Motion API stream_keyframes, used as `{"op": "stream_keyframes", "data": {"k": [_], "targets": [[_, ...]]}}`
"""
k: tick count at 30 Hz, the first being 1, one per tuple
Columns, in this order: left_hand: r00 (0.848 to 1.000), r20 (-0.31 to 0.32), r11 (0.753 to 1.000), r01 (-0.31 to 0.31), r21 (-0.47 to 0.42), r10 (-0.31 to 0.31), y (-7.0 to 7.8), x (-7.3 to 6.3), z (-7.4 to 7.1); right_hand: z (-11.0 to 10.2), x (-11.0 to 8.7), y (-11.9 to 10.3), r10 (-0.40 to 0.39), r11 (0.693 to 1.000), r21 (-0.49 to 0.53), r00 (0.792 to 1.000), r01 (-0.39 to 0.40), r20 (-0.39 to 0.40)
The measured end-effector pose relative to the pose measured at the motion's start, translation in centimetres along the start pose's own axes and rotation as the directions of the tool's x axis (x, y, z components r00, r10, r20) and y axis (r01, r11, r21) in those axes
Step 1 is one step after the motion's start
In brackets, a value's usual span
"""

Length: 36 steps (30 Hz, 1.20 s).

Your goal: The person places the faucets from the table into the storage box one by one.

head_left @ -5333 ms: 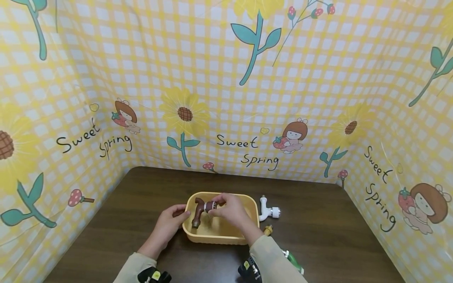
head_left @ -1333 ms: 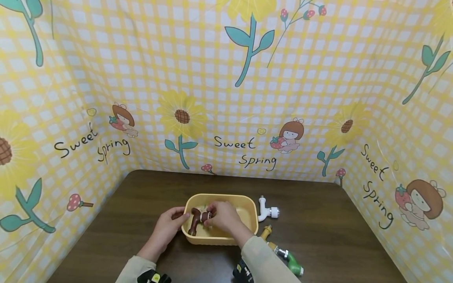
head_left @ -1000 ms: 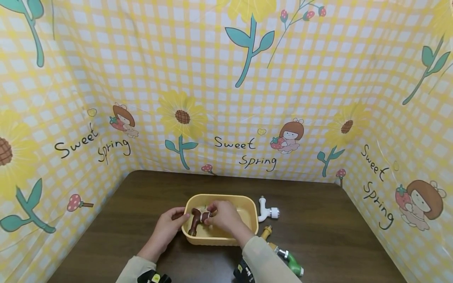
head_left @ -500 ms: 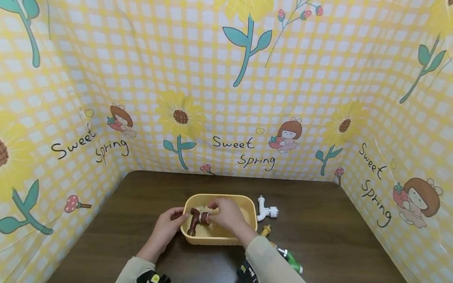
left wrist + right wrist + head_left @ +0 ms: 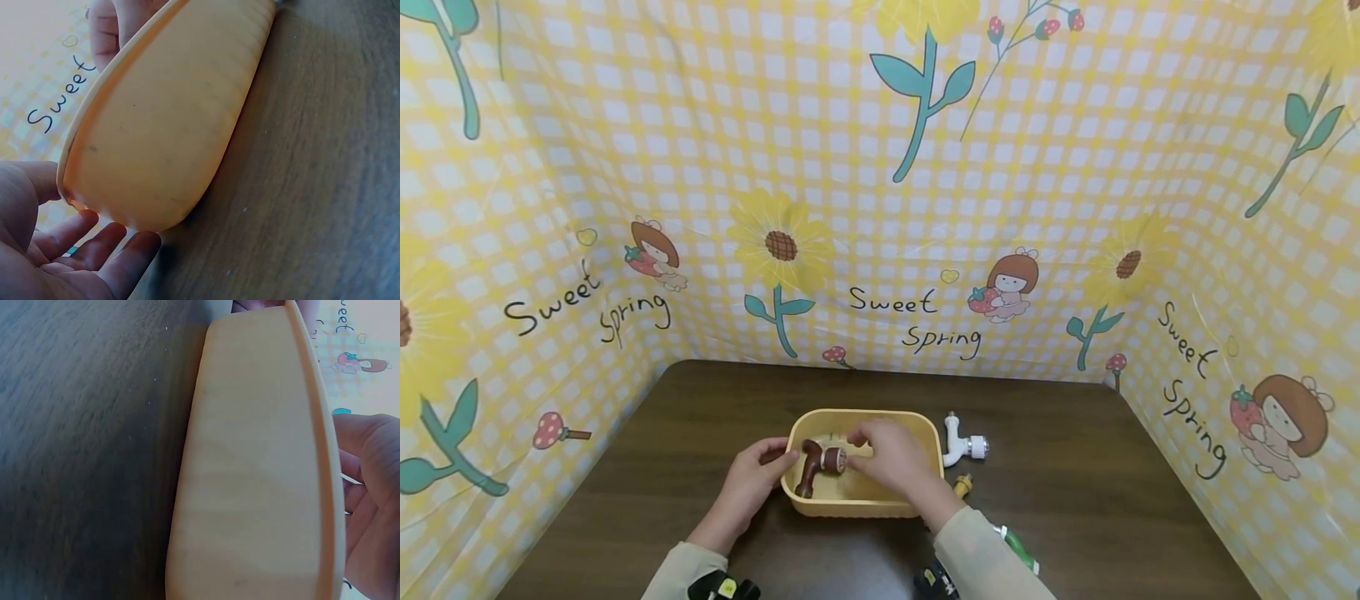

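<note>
Though two hands [image 5: 748, 483] [image 5: 897, 458] — one brown tap [image 5: 812, 462].

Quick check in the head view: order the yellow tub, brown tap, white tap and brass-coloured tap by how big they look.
1. Yellow tub, clearly largest.
2. Brown tap and white tap, too alike to rank.
3. Brass-coloured tap, smallest as it shows; it's partly hidden, so its full size is unsure.
</note>
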State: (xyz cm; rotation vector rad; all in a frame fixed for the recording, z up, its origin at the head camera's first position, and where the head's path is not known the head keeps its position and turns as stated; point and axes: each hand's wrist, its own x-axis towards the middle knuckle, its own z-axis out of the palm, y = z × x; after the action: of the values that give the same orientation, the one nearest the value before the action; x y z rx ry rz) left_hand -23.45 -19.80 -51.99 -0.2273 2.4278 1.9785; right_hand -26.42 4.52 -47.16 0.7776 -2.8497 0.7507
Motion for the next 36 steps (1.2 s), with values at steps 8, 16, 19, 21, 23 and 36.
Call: {"op": "stream_keyframes", "data": {"k": [8,16,19,21,23,36], "targets": [[1.000,-0.010,1.000,0.007,0.004,-0.007,-0.1,0.0,0.0,-1.3,-1.0,0.3,-0.020,0.999,0.042,1.000,0.020,-0.009],[1.000,-0.018,1.000,0.011,0.016,-0.011,-0.3,0.3,0.0,-2.3,-1.9,0.8,-0.037,0.997,0.071,0.999,0.038,-0.015],[1.000,-0.017,1.000,0.004,0.010,-0.004,-0.3,0.2,0.0,-2.7,-2.3,0.9,-0.043,0.996,0.080,0.999,0.045,-0.028],[1.000,-0.016,1.000,0.001,0.008,-0.001,-0.2,0.2,0.0,-2.9,-2.5,1.1,-0.050,0.995,0.080,0.998,0.053,-0.038],[1.000,-0.015,1.000,0.000,0.007,0.000,-0.2,0.1,0.0,-3.1,-2.8,1.2,-0.053,0.995,0.087,0.998,0.057,-0.046],[1.000,-0.017,1.000,0.003,0.026,-0.003,-0.1,0.1,0.0,-5.4,-4.8,1.4,0.023,0.990,0.141,0.997,-0.012,-0.077]]}}
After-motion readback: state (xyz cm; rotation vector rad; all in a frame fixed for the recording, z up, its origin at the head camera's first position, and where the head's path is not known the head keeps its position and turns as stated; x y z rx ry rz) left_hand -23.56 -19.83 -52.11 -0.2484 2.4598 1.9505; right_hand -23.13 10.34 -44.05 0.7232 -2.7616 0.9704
